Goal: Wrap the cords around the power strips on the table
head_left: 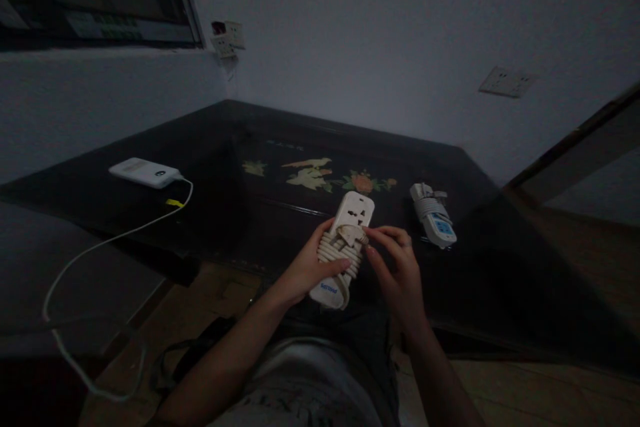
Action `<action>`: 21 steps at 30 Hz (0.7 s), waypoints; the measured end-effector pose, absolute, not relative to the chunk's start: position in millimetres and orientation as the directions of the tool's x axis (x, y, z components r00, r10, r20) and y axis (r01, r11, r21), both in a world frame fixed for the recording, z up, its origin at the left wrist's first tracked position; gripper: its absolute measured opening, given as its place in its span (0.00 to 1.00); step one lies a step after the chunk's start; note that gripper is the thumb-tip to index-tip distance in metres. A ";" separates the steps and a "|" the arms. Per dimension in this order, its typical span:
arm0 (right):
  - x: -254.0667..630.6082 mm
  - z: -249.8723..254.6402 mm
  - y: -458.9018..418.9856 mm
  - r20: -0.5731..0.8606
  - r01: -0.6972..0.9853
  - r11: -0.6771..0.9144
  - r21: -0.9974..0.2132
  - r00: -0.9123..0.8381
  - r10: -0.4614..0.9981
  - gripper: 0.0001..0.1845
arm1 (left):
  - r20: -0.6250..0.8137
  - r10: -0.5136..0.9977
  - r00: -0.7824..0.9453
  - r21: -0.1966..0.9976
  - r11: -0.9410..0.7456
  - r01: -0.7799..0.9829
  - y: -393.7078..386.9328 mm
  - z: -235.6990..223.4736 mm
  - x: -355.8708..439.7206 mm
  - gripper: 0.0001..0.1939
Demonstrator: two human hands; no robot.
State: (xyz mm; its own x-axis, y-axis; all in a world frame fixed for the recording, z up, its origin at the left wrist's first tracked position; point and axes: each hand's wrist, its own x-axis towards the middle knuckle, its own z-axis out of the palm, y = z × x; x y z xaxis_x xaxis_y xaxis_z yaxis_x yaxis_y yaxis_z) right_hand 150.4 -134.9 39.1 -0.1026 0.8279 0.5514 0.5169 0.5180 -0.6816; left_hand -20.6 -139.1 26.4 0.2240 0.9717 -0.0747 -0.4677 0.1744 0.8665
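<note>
The left hand [314,265] grips a cord-wrapped power strip [356,205] over the near side of a dark table [210,140], the right hand [400,267] touches its plug [351,235], whether pinching it I cannot tell, and a second wrapped strip [441,232] lies to the right, a white corded device [143,173] to the left.

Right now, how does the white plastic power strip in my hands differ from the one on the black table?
The white plastic power strip marked PHILIPS is held; the white blue-panelled power strip lies on the table. The held strip's near end shows blue lettering, the other's a blue panel. Both have wound cords.
</note>
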 end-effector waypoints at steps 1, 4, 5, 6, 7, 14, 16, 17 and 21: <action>153.7 40.8 -132.8 0.561 0.524 0.520 -0.675 -0.094 0.823 0.16 | -0.078 0.968 0.236 0.861 0.185 -0.473 -139.9 27.3 -20.2 0.42; 157.2 43.6 -130.0 0.580 0.519 0.540 -0.663 -0.100 0.809 0.17 | -0.090 0.961 0.260 0.861 0.207 -0.465 -142.4 29.0 -18.1 0.43; 156.3 43.3 -130.2 0.584 0.511 0.553 -0.658 -0.118 0.803 0.17 | -0.092 0.960 0.263 0.866 0.208 -0.455 -143.0 29.3 -17.6 0.43; 154.4 42.3 -130.8 0.590 0.503 0.568 -0.652 -0.135 0.796 0.16 | -0.092 0.961 0.263 0.872 0.205 -0.445 -143.5 29.6 -17.2 0.44; 151.9 40.7 -131.9 0.596 0.493 0.580 -0.648 -0.147 0.790 0.16 | -0.090 0.961 0.260 0.878 0.200 -0.434 -143.8 30.0 -17.0 0.44; 136.6 29.3 -140.6 0.650 0.465 0.621 -0.630 -0.121 0.750 0.18 | -0.104 0.949 0.298 0.892 0.221 -0.395 -143.9 35.0 -18.8 0.42; 136.3 29.4 -141.7 0.646 0.466 0.617 -0.634 -0.120 0.754 0.18 | -0.093 0.949 0.301 0.890 0.215 -0.402 -143.4 35.5 -19.6 0.42; 137.2 30.3 -141.6 0.638 0.467 0.613 -0.638 -0.125 0.759 0.18 | -0.087 0.950 0.301 0.890 0.210 -0.404 -143.0 35.5 -20.4 0.42; 149.2 39.7 -135.0 0.604 0.485 0.581 -0.654 -0.128 0.787 0.16 | -0.072 0.937 0.342 0.905 0.205 -0.373 -139.9 34.0 -27.0 0.41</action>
